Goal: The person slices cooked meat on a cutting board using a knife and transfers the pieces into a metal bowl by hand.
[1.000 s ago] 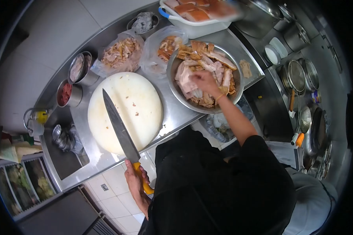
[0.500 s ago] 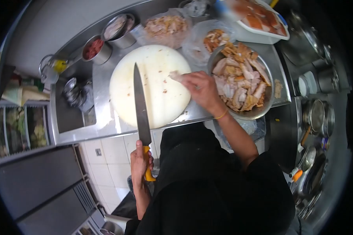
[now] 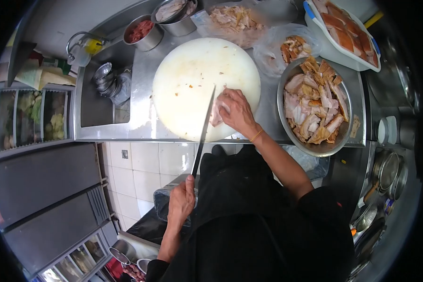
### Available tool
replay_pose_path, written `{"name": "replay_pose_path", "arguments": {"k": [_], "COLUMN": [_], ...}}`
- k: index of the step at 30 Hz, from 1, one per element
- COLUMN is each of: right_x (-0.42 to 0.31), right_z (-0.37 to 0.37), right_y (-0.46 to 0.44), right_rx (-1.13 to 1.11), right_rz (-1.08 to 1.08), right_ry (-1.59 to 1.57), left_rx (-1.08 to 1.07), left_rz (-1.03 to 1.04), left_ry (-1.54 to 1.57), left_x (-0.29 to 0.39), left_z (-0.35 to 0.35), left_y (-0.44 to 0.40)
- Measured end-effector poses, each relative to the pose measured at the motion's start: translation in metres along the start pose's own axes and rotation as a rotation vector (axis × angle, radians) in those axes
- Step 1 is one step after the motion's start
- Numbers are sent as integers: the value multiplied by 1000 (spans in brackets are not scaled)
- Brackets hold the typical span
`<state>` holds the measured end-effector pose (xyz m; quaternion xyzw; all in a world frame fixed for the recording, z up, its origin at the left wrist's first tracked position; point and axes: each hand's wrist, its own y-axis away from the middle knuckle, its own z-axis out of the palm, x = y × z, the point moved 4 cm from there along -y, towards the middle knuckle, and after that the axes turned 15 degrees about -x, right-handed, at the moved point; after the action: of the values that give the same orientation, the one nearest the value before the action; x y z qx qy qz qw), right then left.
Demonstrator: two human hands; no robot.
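My left hand is wrapped round the handle of a long kitchen knife, its yellow handle now hidden by my fingers. The blade reaches over the round white cutting board, turned so that only a narrow strip of it shows. Just right of the blade lies a pale slice of meat, partly covered. Curled fingers of my right hand hold this slice down on the board. Small brown crumbs are scattered over the board.
Right of the board stands a steel bowl of cooked meat pieces. Behind are bags of chopped meat and crispy bits, steel pots, and a white tub of browned meat slabs. A sink lies left.
My right hand has brought the slice from the board's right side down beside the blade. The knife has turned from showing its broad side to edge-on. The camera view has shifted.
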<state>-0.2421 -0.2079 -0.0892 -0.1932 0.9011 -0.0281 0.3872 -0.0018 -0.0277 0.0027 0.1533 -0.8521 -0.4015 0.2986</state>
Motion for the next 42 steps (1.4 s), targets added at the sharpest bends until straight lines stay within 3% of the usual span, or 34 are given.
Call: {"name": "replay_pose_path", "arguments": {"k": [10, 13, 16, 19, 27, 34, 42], "right_x": [-8, -6, -9, -8, -10, -6, -5], "right_z": [8, 11, 11, 6, 8, 10, 10], "right_y": [5, 7, 7, 6, 7, 9, 12], "right_rx": [101, 88, 75, 88, 148, 115, 177], "right_rz": [42, 33, 38, 18, 50, 56, 64], "right_ry": [16, 24, 15, 17, 14, -3, -15], "left_rx": [27, -21, 52, 83, -19, 61, -6], "left_rz": [-93, -71, 69, 56, -76, 67, -7], "left_ry": [-173, -201, -230, -187, -205, -194, -175], "left_x": [4, 6, 14, 38, 11, 40, 18], "left_z": [1, 4, 11, -9, 5, 5, 8], "left_y": [35, 22, -22, -30, 26, -36, 14]}}
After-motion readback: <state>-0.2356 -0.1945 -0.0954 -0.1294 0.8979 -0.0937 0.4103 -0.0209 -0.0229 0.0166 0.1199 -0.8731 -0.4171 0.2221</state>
